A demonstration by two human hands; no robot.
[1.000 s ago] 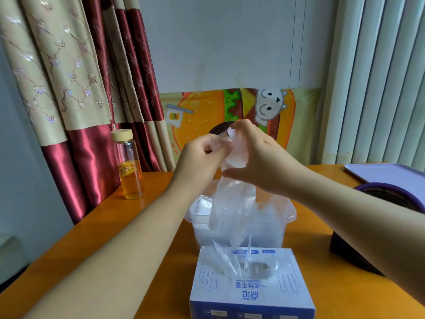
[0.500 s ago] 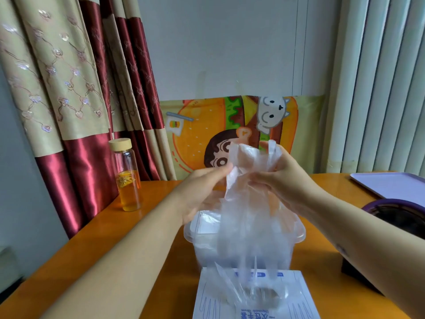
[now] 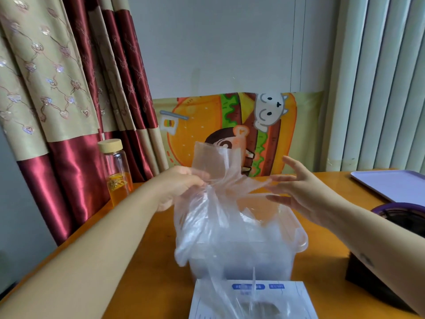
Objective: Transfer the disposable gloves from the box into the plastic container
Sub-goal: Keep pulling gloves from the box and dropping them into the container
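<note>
Looking down from the head camera, I have the orange table (image 3: 161,284) across the lower view. The clear plastic container (image 3: 299,238) stands open in the middle of it, and the glove box (image 3: 289,298) sits just in front, at the near edge.

A big bunch of thin, see-through gloves (image 3: 207,217) hangs over the container. Its top is gathered above the rim and its lower folds spill over the near-left wall rather than lying inside. My left hand (image 3: 181,185) has its fingers curled round the gathered neck and carries the whole bunch. My right hand (image 3: 301,194) is slack, fingers straight and spread just beside the film. Its fingertips are at the film's edge, and I cannot tell whether they touch.

I judge the job partly done: this bunch is out of the box but not yet settled in the container. The container's inside looks cloudy, so some gloves may already lie there, though I cannot be sure. More film pokes up from the slot in the box, so gloves remain to be pulled. What's left is lowering and tucking this bunch, then repeating.

A small capped bottle (image 3: 118,173) of amber liquid stands well off to the left.
</note>
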